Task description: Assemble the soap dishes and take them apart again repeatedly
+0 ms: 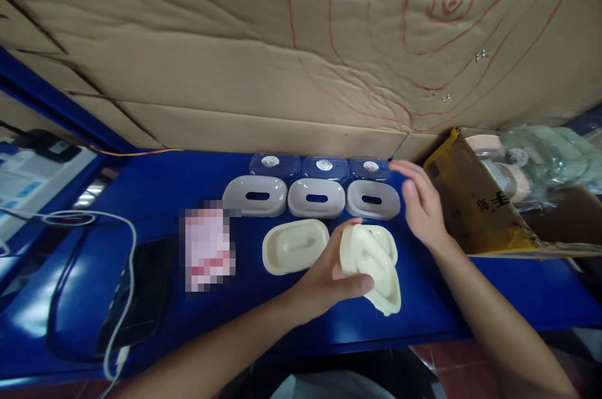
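My left hand point(329, 280) grips a cream oval soap dish tray point(386, 286), tilted, with the thumb over its inside. Behind it, partly covered, a second cream tray point(388, 237) shows on the table. To the left lies another cream tray point(294, 247), hollow side up. My right hand point(421, 204) is raised with fingers apart, near the rightmost clear lid point(371, 169); whether it touches the lid I cannot tell. Three grey slotted soap dishes point(316, 189) stand in a row, and behind them are three clear lids with round stickers.
A cardboard box point(475, 204) with plastic-wrapped items stands at the right. At the left are a blurred pink-and-white item point(209, 248), a black flat device point(141, 298) and a white cable point(134, 248). A cardboard wall point(235, 73) rises behind the blue table point(211, 324).
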